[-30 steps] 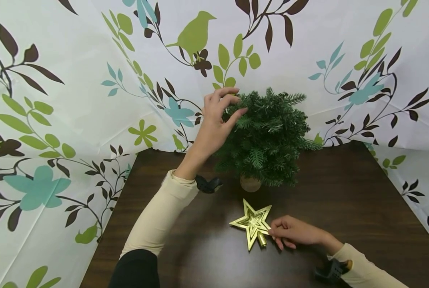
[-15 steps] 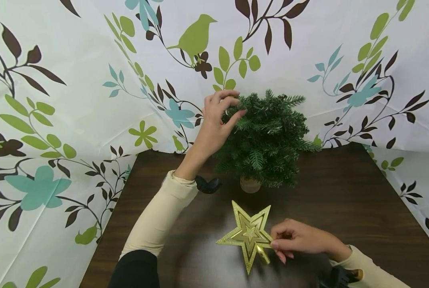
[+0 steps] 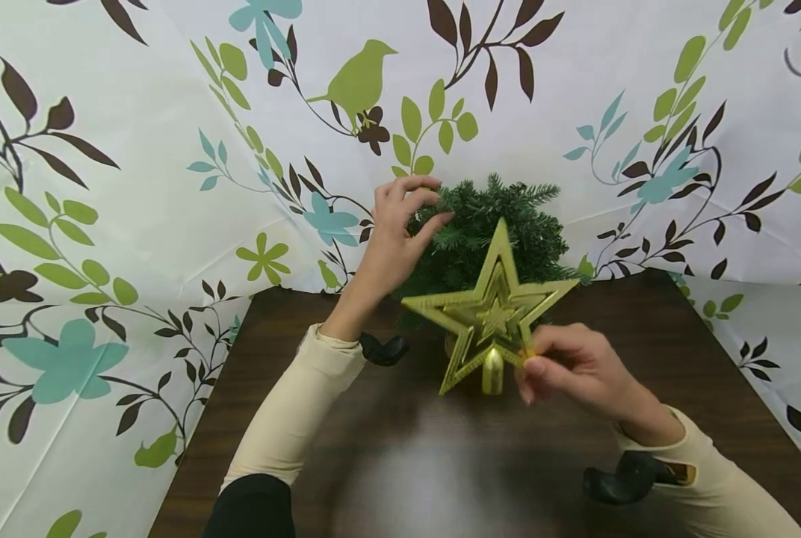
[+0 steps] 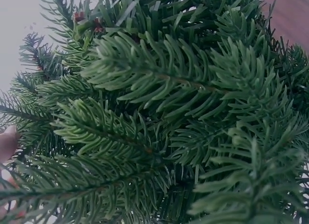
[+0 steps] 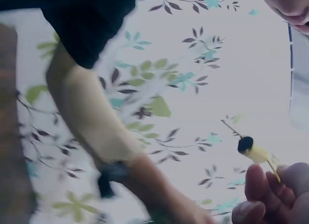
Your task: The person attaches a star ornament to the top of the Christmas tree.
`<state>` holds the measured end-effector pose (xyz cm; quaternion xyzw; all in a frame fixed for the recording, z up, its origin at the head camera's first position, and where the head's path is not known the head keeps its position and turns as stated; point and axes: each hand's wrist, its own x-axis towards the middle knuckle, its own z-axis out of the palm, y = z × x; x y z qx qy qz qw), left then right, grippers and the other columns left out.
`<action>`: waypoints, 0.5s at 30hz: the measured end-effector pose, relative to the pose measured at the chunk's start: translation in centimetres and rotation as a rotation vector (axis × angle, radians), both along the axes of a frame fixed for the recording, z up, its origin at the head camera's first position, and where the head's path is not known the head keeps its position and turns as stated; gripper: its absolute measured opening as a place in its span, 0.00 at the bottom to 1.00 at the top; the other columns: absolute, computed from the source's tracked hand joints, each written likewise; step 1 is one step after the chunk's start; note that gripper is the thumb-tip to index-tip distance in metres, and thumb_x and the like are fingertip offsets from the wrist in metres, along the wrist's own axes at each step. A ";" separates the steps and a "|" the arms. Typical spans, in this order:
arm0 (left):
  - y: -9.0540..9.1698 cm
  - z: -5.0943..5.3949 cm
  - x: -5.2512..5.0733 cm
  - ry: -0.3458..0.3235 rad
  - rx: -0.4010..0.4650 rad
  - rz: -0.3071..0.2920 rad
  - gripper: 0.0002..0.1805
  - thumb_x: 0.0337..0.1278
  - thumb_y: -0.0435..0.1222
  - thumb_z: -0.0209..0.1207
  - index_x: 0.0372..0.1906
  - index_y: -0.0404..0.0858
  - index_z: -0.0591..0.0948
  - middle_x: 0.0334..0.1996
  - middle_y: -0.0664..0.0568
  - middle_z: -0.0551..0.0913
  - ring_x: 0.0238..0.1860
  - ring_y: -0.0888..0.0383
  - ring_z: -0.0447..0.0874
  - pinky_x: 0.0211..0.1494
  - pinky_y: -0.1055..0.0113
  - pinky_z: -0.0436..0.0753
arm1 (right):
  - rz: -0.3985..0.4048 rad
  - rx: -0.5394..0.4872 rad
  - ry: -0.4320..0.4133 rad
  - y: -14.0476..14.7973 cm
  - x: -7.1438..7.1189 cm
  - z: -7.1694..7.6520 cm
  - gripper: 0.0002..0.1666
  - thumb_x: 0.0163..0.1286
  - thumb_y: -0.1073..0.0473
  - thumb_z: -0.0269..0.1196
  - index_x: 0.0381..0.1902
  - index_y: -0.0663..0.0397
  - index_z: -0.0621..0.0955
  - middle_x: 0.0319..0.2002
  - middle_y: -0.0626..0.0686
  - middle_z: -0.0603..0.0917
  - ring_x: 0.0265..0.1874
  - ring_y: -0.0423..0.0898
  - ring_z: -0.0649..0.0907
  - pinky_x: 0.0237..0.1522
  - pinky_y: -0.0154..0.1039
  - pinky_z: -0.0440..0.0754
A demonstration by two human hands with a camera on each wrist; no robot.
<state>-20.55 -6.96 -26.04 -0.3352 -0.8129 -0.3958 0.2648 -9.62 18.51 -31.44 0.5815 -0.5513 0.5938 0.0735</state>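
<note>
Dark table (image 3: 696, 403), gold star (image 3: 495, 321), tree (image 3: 466, 250) partly hidden

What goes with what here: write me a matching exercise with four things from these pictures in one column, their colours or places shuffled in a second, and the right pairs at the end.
Things
1. Star
2. Table
3. Left hand
4. Tree

Colours and places
A. At the upper branches, with thumb and fingers curved
B. Green, with needle-covered branches
C. Gold, pinched in the right hand
D. Dark brown and flat

Right pairs
1-C
2-D
3-A
4-B
</note>
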 end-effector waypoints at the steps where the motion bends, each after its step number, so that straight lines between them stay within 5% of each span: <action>1: -0.1 0.0 0.0 -0.001 -0.001 -0.002 0.09 0.73 0.36 0.63 0.48 0.34 0.82 0.66 0.41 0.76 0.68 0.40 0.62 0.69 0.44 0.60 | -0.039 -0.023 -0.003 0.1 -0.4 0.9 0.11 0.79 0.74 0.53 0.34 0.71 0.77 0.25 0.55 0.83 0.20 0.39 0.79 0.20 0.28 0.77; 8: -0.2 -0.3 -0.3 0.003 0.011 -0.014 0.08 0.73 0.36 0.63 0.47 0.35 0.83 0.64 0.43 0.80 0.68 0.43 0.65 0.70 0.43 0.61 | -0.297 -0.093 -0.078 0.3 -3.6 6.7 0.14 0.80 0.73 0.51 0.31 0.74 0.77 0.25 0.48 0.86 0.14 0.39 0.74 0.14 0.33 0.67; 15: -0.1 -0.2 -0.4 -0.005 0.004 -0.009 0.08 0.74 0.37 0.62 0.48 0.35 0.82 0.64 0.44 0.81 0.68 0.45 0.66 0.69 0.46 0.63 | -0.432 -0.131 -0.152 -0.7 -6.0 9.3 0.13 0.80 0.69 0.53 0.34 0.70 0.78 0.24 0.50 0.86 0.13 0.44 0.71 0.14 0.37 0.62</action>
